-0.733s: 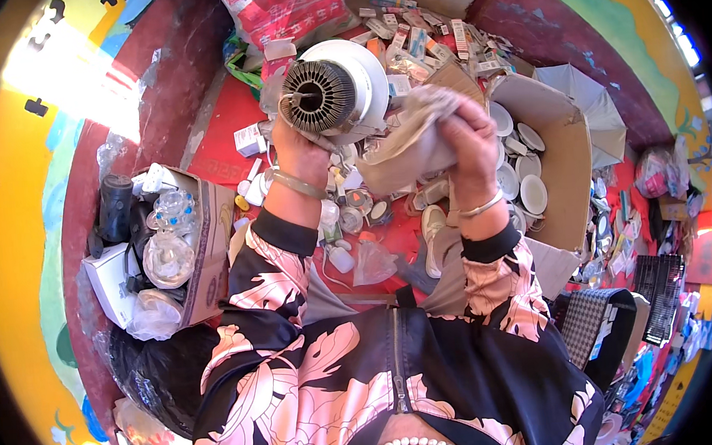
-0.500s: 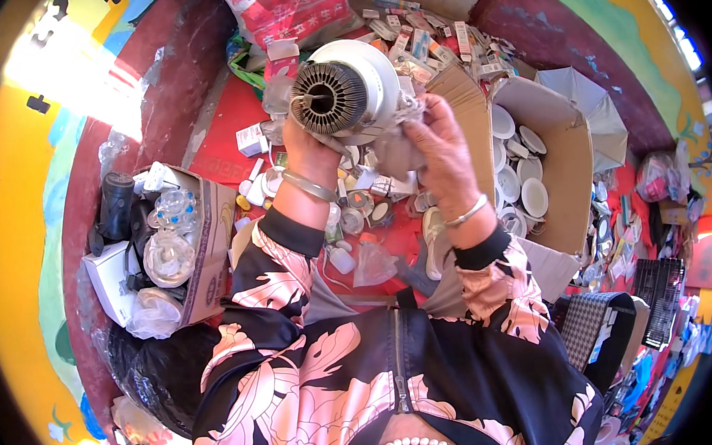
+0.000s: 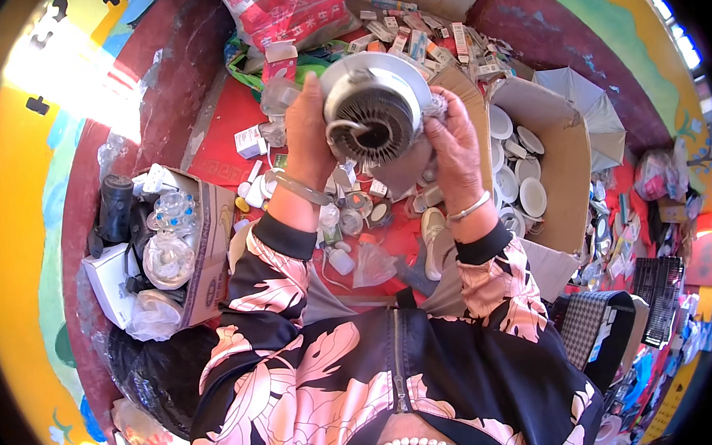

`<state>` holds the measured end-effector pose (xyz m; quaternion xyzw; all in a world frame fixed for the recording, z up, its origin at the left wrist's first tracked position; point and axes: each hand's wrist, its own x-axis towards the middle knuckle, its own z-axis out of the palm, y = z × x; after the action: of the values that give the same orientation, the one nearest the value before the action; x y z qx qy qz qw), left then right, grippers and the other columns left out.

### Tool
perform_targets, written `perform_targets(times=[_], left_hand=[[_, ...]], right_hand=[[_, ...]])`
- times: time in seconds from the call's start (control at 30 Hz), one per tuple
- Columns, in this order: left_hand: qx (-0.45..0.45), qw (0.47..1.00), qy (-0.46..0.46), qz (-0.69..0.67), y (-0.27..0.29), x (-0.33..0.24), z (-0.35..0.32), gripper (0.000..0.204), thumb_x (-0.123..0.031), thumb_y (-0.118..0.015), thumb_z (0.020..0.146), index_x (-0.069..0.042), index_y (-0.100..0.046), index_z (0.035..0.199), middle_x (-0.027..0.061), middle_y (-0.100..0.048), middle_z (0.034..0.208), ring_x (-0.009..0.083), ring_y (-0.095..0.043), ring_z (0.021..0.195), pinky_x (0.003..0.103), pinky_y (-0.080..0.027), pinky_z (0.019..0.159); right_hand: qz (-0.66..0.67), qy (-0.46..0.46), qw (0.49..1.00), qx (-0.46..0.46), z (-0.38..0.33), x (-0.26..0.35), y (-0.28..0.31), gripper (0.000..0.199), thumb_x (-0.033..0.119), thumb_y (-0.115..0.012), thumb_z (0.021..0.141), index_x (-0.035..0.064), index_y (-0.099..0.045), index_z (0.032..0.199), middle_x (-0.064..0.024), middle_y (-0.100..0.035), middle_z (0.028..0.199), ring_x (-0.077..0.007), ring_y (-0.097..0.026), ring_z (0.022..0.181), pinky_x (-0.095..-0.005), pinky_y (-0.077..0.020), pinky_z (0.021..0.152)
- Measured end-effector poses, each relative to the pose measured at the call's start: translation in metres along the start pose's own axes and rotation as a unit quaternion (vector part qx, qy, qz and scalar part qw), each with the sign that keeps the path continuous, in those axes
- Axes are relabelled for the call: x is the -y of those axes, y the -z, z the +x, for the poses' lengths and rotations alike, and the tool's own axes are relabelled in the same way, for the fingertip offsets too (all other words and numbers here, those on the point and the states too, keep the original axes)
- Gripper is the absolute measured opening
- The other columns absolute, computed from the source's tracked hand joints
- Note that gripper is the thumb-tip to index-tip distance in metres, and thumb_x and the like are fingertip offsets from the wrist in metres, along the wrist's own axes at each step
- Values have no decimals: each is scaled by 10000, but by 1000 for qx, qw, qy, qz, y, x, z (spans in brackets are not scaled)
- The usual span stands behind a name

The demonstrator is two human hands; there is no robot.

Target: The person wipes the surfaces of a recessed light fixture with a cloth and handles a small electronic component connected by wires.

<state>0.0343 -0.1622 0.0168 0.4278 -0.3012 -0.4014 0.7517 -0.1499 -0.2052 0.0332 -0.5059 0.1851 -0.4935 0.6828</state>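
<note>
A round downlight (image 3: 371, 128) with a dark finned heat sink and a white rim is held up in front of me, its finned back facing up. My left hand (image 3: 308, 140) is closed on its left side, the thumb pointing up along the rim. A short pale cable curls over the fins. At the right side of the rim, my right hand (image 3: 456, 147) is closed on a greyish rag (image 3: 406, 170) and presses it against the light. Part of the rag hangs below the lamp, and some fingers of both hands are hidden behind.
To the right stands an open cardboard box (image 3: 567, 148) holding several white round lights. A box (image 3: 211, 248) of mixed items sits at the left. Small cartons (image 3: 418, 43) are heaped at the back, below a printed plastic bag (image 3: 286, 15). Loose parts litter the red floor covering.
The downlight has turned and come slightly right and nearer. My left hand has shifted up its side, thumb now raised. My right hand, with the rag, has moved a little right.
</note>
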Motion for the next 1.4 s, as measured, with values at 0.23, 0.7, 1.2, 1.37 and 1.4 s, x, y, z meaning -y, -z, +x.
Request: perform_targets(times=[0.23,0.7,1.2,1.37,1.4], left_hand=[[164,966,-44,195,-3,-3,-14,358,-298,-475,966,7,-648,890,-8,-603,742,66,-518,675,233,-436,608],[163,972,-7,171,-6,-3,-9,286,-284,-566,922,-4,-622,949,-21,-574,783,50,-491,708,209,-417,630],[252,925,167,231,-15,22,-8,357,-318,-450,963,4,-569,1065,73,-645,831,127,-602,702,248,-485,629],[309,920,187,150,-26,21,-27,298,-258,-520,930,25,-612,919,51,-638,758,149,-625,641,260,-503,631],[340,904,213,152,-24,21,-25,279,-248,-530,926,8,-591,1018,56,-637,913,130,-627,808,262,-505,637]], right_hand=[[-228,-64,963,127,8,31,22,402,-89,-498,803,17,-538,1189,-8,-563,1037,-75,-507,935,-218,-414,843],[-94,-53,991,77,5,22,15,337,-83,-507,829,-17,-567,1154,-33,-593,1065,-91,-537,975,-224,-412,888],[-615,346,691,-158,15,26,39,408,-71,-530,757,33,-563,1150,-132,-621,1040,-301,-580,932,-363,-429,843],[-124,208,936,-253,23,28,42,302,-49,-465,879,7,-538,1166,-94,-613,1064,-182,-582,970,-290,-457,847],[-20,185,953,-241,23,28,42,277,-31,-427,920,4,-531,1174,-80,-599,1073,-151,-572,983,-269,-466,854]])
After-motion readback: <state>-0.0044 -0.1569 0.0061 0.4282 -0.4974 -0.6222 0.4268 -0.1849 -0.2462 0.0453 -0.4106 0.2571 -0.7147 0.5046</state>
